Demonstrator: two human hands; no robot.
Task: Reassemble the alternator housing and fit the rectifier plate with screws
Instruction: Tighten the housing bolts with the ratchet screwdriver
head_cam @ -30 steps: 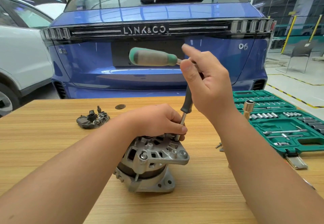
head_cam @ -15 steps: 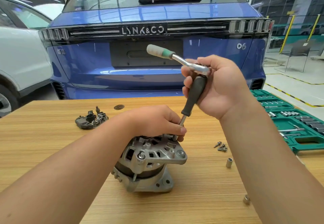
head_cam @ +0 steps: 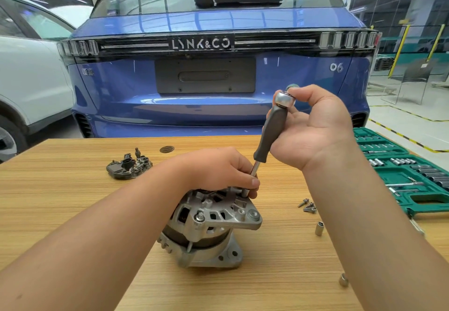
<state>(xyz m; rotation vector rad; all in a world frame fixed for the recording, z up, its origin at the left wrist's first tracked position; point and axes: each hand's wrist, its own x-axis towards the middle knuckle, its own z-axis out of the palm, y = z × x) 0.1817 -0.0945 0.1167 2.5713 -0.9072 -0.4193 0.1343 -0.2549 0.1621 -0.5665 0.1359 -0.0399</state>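
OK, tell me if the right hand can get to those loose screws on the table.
Probably yes, once it lets go: the right hand is gripping the driver, but the screws lie on bare table just below it, with nothing between.

Loose screws and sockets litter table right of alternator.

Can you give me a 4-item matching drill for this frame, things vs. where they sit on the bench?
Things:
1. alternator
2. rectifier plate
3. loose screws
4. socket set case

Places:
A. far right edge of the table, lid open
B. centre, under the left hand
C. far left of centre, lying apart
D. small pile right of the alternator

Pairs: 1-B, 2-C, 3-D, 4-A
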